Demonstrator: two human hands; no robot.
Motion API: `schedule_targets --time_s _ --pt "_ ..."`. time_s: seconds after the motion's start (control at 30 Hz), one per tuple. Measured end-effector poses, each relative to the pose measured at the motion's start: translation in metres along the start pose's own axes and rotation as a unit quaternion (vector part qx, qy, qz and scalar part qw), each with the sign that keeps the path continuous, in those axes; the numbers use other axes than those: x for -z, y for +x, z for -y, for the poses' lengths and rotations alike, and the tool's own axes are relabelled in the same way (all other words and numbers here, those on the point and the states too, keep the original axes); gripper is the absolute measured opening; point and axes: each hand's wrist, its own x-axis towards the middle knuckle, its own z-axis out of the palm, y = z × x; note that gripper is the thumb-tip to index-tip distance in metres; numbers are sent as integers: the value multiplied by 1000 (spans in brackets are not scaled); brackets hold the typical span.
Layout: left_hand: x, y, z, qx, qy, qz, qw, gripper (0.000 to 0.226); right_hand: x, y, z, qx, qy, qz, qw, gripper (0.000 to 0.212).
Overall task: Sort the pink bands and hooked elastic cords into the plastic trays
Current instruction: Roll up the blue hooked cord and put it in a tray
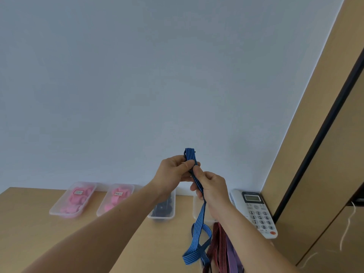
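Both bare forearms reach up and forward, meeting in front of the chest. The left hand (pixel 176 170) is curled closed, thumb pressed across its fingers, pinching. The right hand (pixel 211 187) sits just below and touching it, fingers folded inward in a loose fist, wrist bent down.

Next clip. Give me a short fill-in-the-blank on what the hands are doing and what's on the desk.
1. Both hands, left hand and right hand, hold a striped elastic cord coloured ____.
2. The two leftmost trays hold ____ bands.
3. At the desk's right end, by the wall, stands a white ____.

Missing words: blue; pink; telephone
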Motion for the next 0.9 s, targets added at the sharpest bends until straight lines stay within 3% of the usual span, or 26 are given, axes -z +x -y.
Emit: schedule_targets --time_s 0.2,0.3,0.5,0.6,0.67,0.73,0.8,0.9 --pt "1 5 7 -64 123 -49 989 13 -1 0 2 -6 -29 9 1000 44" --pt "7 4 14 -123 234 -72 962 14 0 -2 3 -26 -43 9 999 45" --pt "16 -3 21 -339 485 -46 805 12 0 -2 9 -49 -38 13 998 55" --pt "21 -3 24 -394 542 -3 742 33 2 -1 9 -51 -11 22 998 60" --pt "26 -3 25 -417 549 12 724 42 3 0 8 -39 -8 22 999 54" --pt "31 1 26 -418 534 10 735 44 3 1 7 -27 10 33 999 48" --pt "33 2 26 -389 498 5 775 44 4 1 5 -19 31 57 998 42" --pt "26 1 20 -209 323 -33 922 43 5 2 4 -5 46 60 997 38"
